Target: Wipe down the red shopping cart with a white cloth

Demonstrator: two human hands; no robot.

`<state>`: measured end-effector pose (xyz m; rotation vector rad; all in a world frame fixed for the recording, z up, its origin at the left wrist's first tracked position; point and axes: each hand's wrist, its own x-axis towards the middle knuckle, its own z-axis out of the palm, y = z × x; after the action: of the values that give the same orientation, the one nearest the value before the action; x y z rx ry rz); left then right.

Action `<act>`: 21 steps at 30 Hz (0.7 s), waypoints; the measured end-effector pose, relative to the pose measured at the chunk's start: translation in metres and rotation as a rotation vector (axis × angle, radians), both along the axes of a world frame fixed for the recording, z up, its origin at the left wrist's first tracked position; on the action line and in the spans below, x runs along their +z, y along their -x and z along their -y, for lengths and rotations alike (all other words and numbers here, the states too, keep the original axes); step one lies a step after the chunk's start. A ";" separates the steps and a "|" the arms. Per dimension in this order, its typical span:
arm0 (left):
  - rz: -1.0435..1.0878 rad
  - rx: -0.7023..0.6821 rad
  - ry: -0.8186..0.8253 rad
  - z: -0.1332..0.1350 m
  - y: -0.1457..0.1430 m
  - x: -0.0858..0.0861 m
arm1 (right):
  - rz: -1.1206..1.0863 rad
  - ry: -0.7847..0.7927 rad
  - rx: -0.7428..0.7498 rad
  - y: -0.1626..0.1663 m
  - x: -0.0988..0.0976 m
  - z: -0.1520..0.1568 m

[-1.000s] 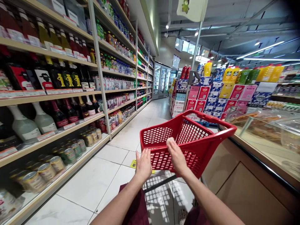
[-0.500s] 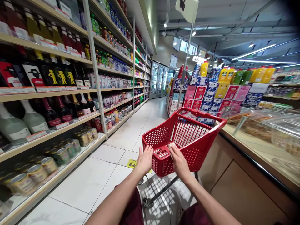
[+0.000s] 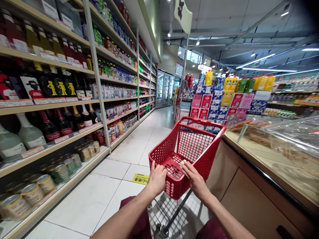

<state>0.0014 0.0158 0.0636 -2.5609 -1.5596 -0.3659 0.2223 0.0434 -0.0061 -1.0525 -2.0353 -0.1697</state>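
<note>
A red plastic basket cart (image 3: 199,139) stands on the aisle floor in front of me, tilted back toward me. My left hand (image 3: 157,177) curls over its near rim on the left side. My right hand (image 3: 195,179) rests on the near rim to the right and pinches a small pale object against it; I cannot make out what that object is. Nothing shows inside the basket.
Shelves of wine bottles (image 3: 50,86) and cans (image 3: 62,164) line the left. A wood-fronted glass counter (image 3: 261,156) runs along the right. Stacked drink boxes (image 3: 219,103) stand ahead, fridges (image 3: 164,88) at the aisle's end. A yellow sticker (image 3: 141,178) lies on the tiles.
Both hands went from open palms against the basket's back to curling over its near rim. The basket tipped back toward me and sits lower in view.
</note>
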 end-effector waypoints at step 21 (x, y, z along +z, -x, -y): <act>0.037 0.102 0.241 -0.047 -0.006 -0.018 | -0.047 -0.065 -0.258 0.010 -0.021 0.003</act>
<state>0.0071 0.0633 0.0460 -2.6458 -1.8423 -0.2272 0.2119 0.0408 -0.0271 -1.2638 -1.8344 -0.3392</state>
